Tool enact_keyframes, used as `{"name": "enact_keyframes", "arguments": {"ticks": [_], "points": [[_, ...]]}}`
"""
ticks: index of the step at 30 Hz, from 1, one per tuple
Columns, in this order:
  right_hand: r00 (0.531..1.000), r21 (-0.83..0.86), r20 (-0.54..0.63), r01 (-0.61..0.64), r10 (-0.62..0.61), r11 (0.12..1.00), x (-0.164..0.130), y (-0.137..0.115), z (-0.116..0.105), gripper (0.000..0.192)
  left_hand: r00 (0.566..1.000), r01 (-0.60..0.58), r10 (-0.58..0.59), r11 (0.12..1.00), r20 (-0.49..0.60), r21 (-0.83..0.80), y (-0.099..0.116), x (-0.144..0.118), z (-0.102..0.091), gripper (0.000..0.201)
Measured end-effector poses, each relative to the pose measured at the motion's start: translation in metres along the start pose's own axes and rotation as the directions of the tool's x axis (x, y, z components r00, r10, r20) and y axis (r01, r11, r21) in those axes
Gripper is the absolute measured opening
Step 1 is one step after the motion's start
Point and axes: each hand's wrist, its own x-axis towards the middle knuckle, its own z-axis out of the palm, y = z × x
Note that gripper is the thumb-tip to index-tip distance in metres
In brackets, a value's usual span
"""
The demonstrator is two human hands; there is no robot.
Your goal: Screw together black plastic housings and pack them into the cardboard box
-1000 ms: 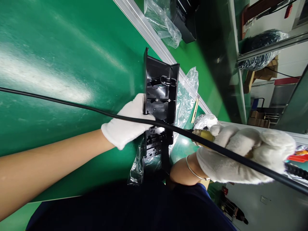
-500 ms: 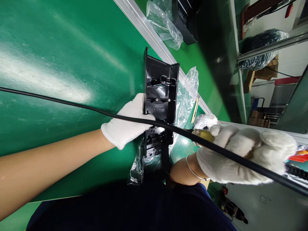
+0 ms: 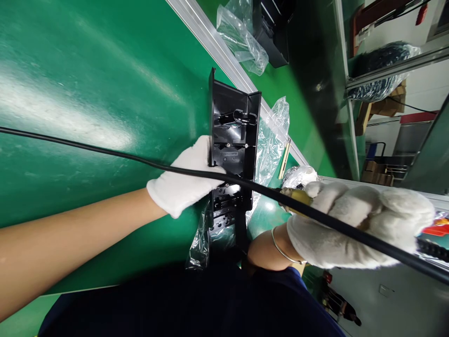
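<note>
The fingers of the left hand are clamping on the left edge of the black plastic housing, thumb side hidden behind the part. The housing is lying on the green tabletop with its long axis running from near to far, open side facing up, its near end resting over a crumpled clear bag.

The right hand is closing in a full fist around a tool with a yellowish tip; the tip is pointing left toward the near half of the housing and is sitting just to its right, apart from it. The tool's body is hidden inside the glove, so its kind cannot be told. A black cable is running across the view from far left, over the left glove and the housing, into the right fist.

The left hand is the nearer one to the housing, already touching it. The left forearm is extending flat across the tabletop; the right wrist, wearing a thin bracelet, is bending upward, raised off the surface.

Another clear bag is lying farther off, beyond an aluminium rail.
</note>
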Motion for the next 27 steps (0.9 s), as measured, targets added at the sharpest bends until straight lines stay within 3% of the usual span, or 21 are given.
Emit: {"name": "enact_keyframes", "arguments": {"ticks": [4, 9, 18, 27], "points": [[0.999, -0.008, -0.032, -0.041, 0.041, 0.999, -0.004, 0.002, -0.001, 0.012, 1.000, -0.001, 0.001, 1.000, -0.004, 0.013, 0.000, -0.001, 0.000, 0.042], [0.999, 0.080, 0.003, 0.051, -0.051, 0.995, 0.002, 0.001, 0.006, 0.019, 0.999, -0.046, 0.046, 0.999, 0.005, 0.012, -0.005, 0.000, 0.000, 0.044], [1.000, 0.073, -0.003, 0.030, -0.030, 0.997, 0.005, 0.000, 0.008, 0.020, 0.993, -0.115, 0.114, 0.993, 0.009, 0.035, -0.011, 0.003, 0.000, 0.038], [0.998, 0.060, -0.065, 0.013, -0.009, 0.998, 0.002, 0.001, 0.008, 0.015, 0.992, -0.119, 0.120, 0.993, 0.045, -0.022, -0.010, 0.002, 0.001, 0.047]]}}
